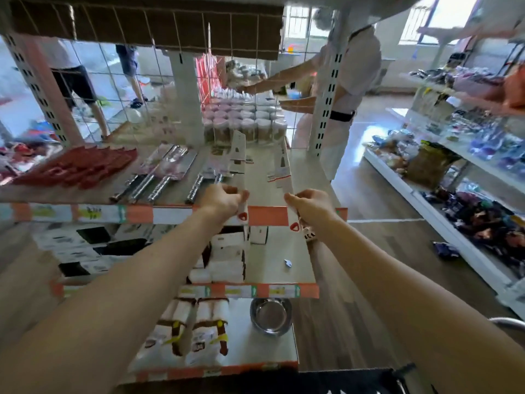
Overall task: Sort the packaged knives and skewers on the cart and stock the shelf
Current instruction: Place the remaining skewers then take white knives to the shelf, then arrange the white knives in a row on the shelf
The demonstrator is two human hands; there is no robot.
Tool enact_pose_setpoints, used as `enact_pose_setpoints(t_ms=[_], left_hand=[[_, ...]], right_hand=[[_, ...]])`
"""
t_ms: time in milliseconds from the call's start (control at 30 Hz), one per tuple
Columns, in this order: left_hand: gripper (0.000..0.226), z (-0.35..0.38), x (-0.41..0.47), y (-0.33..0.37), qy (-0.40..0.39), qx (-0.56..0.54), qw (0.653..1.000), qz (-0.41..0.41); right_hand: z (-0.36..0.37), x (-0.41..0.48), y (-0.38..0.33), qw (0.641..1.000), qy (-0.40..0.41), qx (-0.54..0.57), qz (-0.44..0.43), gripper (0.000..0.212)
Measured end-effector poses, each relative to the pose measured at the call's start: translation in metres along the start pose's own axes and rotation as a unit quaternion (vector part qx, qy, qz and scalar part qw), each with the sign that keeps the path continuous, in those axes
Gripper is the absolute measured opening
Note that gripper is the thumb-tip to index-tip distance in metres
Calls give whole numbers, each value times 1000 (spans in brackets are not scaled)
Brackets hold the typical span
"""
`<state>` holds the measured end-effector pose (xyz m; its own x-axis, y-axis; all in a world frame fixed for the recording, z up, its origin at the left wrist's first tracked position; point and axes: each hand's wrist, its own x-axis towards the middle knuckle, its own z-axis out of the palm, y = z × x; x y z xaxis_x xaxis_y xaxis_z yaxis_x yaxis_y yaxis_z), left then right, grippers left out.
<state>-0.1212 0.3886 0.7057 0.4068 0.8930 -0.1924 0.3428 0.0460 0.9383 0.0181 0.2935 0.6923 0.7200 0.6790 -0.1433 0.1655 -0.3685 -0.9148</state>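
Left hand (224, 201) pinches a slim white card pack with a red mark (242, 215), and right hand (310, 206) pinches a second white red-marked pack (294, 225). Both are at the near edge of the pale wood-look shelf with an orange-and-white price strip (267, 216). Steel-handled packaged knives (153, 183) lie on it to the left, with flat red packs (76, 169) further left

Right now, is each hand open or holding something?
Left hand: pinches a white package.
Right hand: grips a second white package.
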Motion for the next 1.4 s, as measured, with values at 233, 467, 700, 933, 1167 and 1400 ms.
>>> enact_pose_setpoints(t_ms=[233,467,700,933,1167,1400], left_hand=[[20,2,56,0,-65,15,998,-4],[11,15,84,-4,-73,20,997,-33],[20,35,104,-1,-74,46,995,-50],[25,43,112,1,-59,121,991,-26],[28,42,115,1,-55,201,978,12],[32,44,109,0,-38,270,959,76]], right_hand=[[28,45,-10,998,24,24,44,18],[32,73,-17,998,30,-28,48,18],[34,93,-15,997,9,-12,72,18],[43,109,-10,995,14,-30,95,20],[34,110,-14,993,39,-88,70,27],[31,107,-19,993,73,-78,47,15]])
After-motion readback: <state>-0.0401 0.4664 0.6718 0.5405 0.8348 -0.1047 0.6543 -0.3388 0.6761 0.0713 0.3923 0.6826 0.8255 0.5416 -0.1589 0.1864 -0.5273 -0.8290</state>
